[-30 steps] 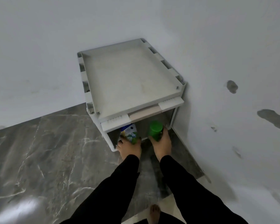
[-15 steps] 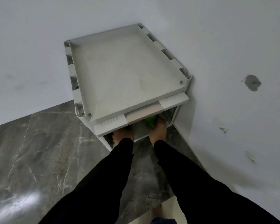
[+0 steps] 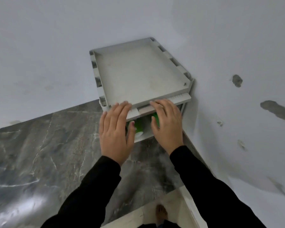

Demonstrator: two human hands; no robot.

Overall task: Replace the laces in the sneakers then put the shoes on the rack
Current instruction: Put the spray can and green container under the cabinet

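Rack (image 3: 138, 74): a grey plastic unit with a rimmed top tray is being shown standing in the corner where two walls meet.
Sneakers (image 3: 138, 125): a green pair is being stored on the lower shelf under the top tray, side by side and partly hidden behind the hands.
Left hand (image 3: 115, 129): is being held palm down, fingers straight and spread, with nothing gripped; its fingertips are being seen over the tray's front left edge, but contact cannot be told.
Right hand (image 3: 167, 124): is being held likewise flat and spread, holding nothing, with its fingertips over the pale front strip.
Sleeves (image 3: 212, 186): black ones are being worn on both arms.
Floor (image 3: 48, 145): dark marbled tile is being shown beneath the rack.
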